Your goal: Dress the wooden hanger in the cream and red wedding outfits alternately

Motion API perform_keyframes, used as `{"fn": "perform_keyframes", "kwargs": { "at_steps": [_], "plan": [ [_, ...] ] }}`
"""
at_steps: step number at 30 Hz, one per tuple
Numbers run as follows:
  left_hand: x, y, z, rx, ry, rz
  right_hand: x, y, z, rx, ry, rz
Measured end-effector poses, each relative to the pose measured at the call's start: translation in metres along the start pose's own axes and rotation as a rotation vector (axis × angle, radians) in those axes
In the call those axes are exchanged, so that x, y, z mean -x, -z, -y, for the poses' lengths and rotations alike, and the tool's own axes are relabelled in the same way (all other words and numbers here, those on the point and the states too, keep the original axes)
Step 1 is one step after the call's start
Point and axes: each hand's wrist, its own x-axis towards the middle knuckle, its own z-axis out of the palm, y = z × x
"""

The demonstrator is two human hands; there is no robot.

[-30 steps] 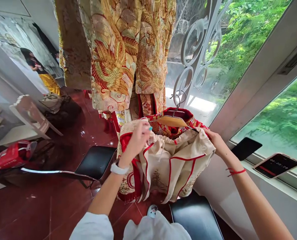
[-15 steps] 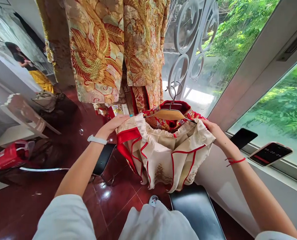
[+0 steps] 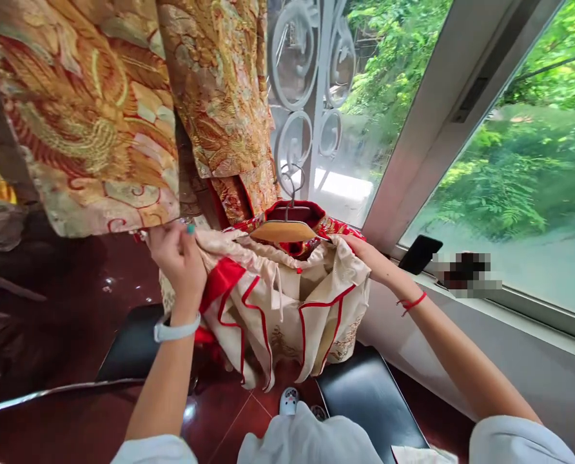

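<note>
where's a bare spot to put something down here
Bare: the black stool below the right hand, and the sill far right of the phone. Crowded: the skirt between both hands, robes above the left hand.

- The garment [image 3: 278, 303] hangs from the hanger [image 3: 282, 231], held between the left hand [image 3: 178, 258] at its left edge and the right hand [image 3: 365, 254] at its right edge.
- The hanging robes [image 3: 89, 129] are above and to the left of the garment.
- The window grille [image 3: 311, 84] stands behind the hanger.
- The phone [image 3: 420, 253] lies on the window sill [image 3: 510, 301], to the right of the right hand.
- The left stool [image 3: 133, 341] and the right stool [image 3: 369, 412] stand on the floor [image 3: 50, 432] below the garment, one to each side.
</note>
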Motion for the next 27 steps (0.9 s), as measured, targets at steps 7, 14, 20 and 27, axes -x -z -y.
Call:
{"fn": "perform_keyframes", "kwargs": {
  "at_steps": [7,14,20,27],
  "plan": [
    [0.036,0.004,0.004,-0.186,-0.210,0.209,0.003,-0.017,-0.011,0.112,-0.049,-0.257],
    [0.037,-0.043,-0.070,-0.221,-0.741,0.472,0.021,-0.032,0.008,0.351,-0.377,-0.644],
    [0.042,-0.097,-0.123,-0.156,-0.848,0.541,0.052,-0.048,0.038,-0.319,-0.398,-0.777],
    [0.044,-0.110,-0.134,-0.134,-0.663,0.469,0.030,-0.027,0.043,-0.126,-0.416,-0.668]
  ]
}}
